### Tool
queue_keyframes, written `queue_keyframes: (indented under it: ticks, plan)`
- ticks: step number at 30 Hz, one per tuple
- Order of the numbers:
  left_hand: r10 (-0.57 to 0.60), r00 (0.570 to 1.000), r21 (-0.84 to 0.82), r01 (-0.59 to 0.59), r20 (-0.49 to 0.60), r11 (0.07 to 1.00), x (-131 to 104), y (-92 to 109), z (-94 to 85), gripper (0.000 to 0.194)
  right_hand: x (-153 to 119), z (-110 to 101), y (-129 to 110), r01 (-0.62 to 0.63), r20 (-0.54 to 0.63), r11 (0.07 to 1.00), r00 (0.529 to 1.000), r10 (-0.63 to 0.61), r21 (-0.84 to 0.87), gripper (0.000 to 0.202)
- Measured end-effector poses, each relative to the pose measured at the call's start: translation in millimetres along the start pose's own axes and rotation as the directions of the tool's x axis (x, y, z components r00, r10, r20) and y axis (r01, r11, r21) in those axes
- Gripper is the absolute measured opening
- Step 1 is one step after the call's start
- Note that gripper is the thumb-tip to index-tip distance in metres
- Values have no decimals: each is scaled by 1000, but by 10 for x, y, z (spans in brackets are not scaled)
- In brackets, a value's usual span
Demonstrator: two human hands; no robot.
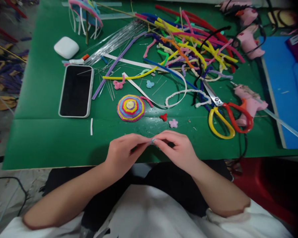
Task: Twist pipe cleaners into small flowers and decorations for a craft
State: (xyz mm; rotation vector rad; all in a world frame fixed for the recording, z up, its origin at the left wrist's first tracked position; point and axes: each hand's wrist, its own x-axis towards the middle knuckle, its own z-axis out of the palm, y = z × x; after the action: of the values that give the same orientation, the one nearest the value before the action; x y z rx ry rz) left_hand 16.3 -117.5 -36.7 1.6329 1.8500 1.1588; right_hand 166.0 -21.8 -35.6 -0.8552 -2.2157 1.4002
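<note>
My left hand [126, 149] and my right hand [176, 146] meet fingertip to fingertip near the table's front edge. Both pinch a small light-blue piece [153, 140], mostly hidden by the fingers. Just beyond them lies a round disc [130, 108] with rings of yellow, red, blue and purple. A red piece [163, 117] and a lilac flower [173, 123] rest right of the disc. Behind it are a pink looped piece [118, 84] and a light-blue looped piece [150, 84].
A phone [76, 91] and white case [66, 48] lie left on the green table [47, 142]. Scissors [221, 107] and a pink glue gun [249, 102] are at right. Coloured fuzzy stems [196, 49] pile at the back, beside clear strips [116, 39].
</note>
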Motion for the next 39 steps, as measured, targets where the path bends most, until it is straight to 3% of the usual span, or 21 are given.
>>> queue_keyframes:
  ticks: [2, 5, 10, 13, 15, 19, 21, 24, 31, 34, 37, 39]
  plan:
    - [132, 991, 61, -130, -22, 990, -21, -7, 7, 8, -6, 6, 2, -2, 4, 1000, 1000, 2, -5, 12]
    - [237, 971, 136, -230, -37, 964, -51, -9, 17, 11, -18, 18, 3, 21, -11, 1000, 1000, -21, -10, 13]
    - [265, 962, 127, -255, -69, 959, -54, 30, 20, 15, -35, 52, -6, 72, -72, 997, 995, -71, 3, 12]
    - [66, 997, -41, -68, -40, 997, -30, 58, 29, 13, -41, 79, -14, 135, -147, 991, 980, -135, -8, 9]
    - [-117, 993, -229, 115, 4, 967, -11, 65, 36, 12, -42, 87, -16, 171, -177, 985, 969, -173, -22, 7]
    - [-379, 909, -563, 408, 175, 719, 28, 47, 21, 8, -30, 57, -1, 189, -157, 982, 969, -190, -19, 8]
    - [-441, 859, -612, 501, 261, 613, 44, 30, -1, 8, -18, 31, 15, 201, -122, 980, 972, -201, -13, 15]
    - [-464, 819, -615, 565, 338, 549, 58, 10, -26, 9, -3, 13, 42, 263, -73, 965, 962, -264, -22, 22]
    - [-463, 806, -525, 592, 370, 611, 57, -33, -56, 24, -10, 38, 79, 259, -25, 962, 965, -261, -84, 8]
    - [-433, 797, -406, 592, 421, 696, 51, -64, -69, 21, -8, 40, 94, 258, 43, 957, 966, -255, -132, 7]
    - [-366, 836, -197, 472, 408, 859, 40, -94, -62, 13, -7, 44, 122, 254, 97, 945, 966, -239, -205, 9]
    - [-283, 892, 7, 300, 352, 954, 32, -116, -55, 10, -11, 50, 144, 258, 121, 929, 965, -233, -265, 11]
